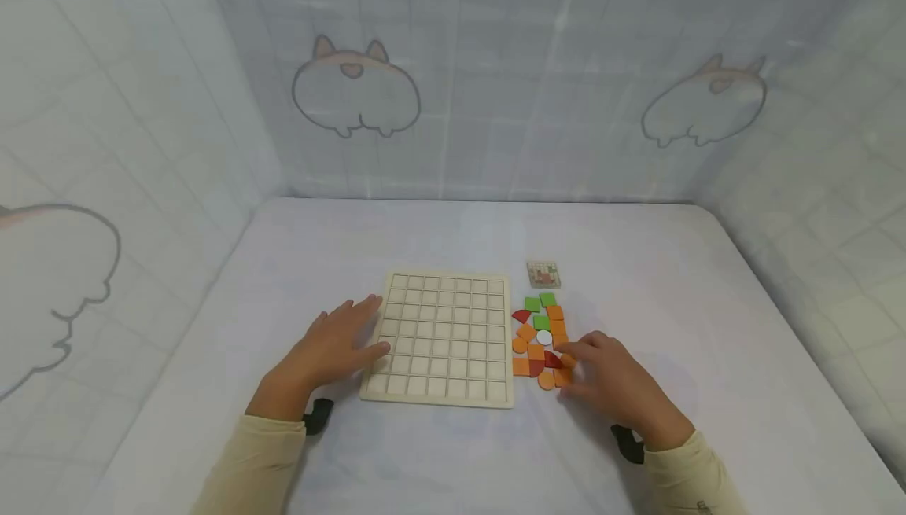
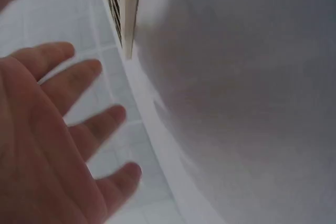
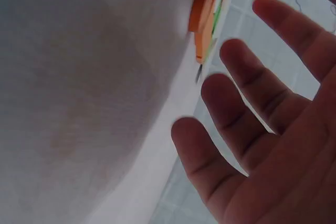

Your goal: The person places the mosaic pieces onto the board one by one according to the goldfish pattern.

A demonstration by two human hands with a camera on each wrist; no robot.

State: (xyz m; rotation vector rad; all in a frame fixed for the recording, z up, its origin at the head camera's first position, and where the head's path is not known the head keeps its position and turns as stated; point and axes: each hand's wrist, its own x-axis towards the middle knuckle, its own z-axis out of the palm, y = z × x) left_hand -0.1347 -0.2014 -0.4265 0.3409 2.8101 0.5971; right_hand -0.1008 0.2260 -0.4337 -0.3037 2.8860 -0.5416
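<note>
A pale wooden grid board (image 1: 444,338) lies flat near the middle of the table. My left hand (image 1: 336,346) is at its left edge with fingers spread, and in the left wrist view those fingers (image 2: 84,80) hold nothing. To the board's right lies a loose group of flat pieces: orange squares (image 1: 521,366), orange discs (image 1: 546,380), green squares (image 1: 532,304), dark red quarter-circles (image 1: 521,315) and a white disc (image 1: 543,337). My right hand (image 1: 612,377) hovers at the right side of this group, its fingers (image 3: 239,103) relaxed and apart, overlapping the nearest orange pieces in the head view.
Behind the pieces lies a small patterned card (image 1: 543,274) with a grid. The white table (image 1: 623,263) is enclosed by pale curtains (image 1: 495,106) with animal drawings at the back and both sides.
</note>
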